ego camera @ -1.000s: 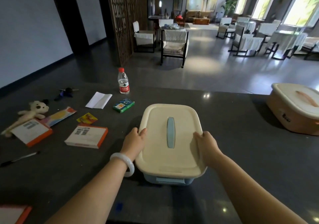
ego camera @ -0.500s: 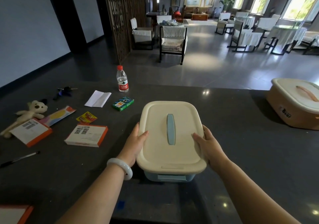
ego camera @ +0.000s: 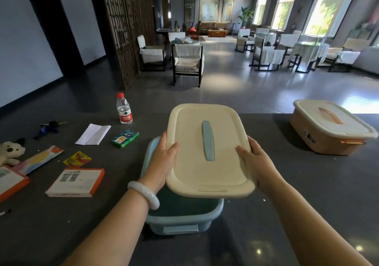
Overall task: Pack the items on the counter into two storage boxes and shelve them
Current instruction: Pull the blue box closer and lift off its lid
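Cream plastic is gripped at both long edges: the lid [ego camera: 190,163] is held between the left hand [ego camera: 164,159] and the right hand [ego camera: 256,163], with each thumb laid on top and the fingers hidden beneath the rim. It is held tilted above the blue box [ego camera: 184,214], which stands open on the bench [ego camera: 287,194] just in front of the person. With only the edges pinched, a slip of either hand could drop the lid onto the box rim or the bench. If it were set down to the left, the green packet [ego camera: 125,139] or the orange-edged carton [ego camera: 75,181] could be knocked. The lid looks smooth and round-cornered, with a blue handle set along its middle. The blue box looks deep, but its inside is mostly hidden. An orange box [ego camera: 328,130] stands lidded, well apart to the right.
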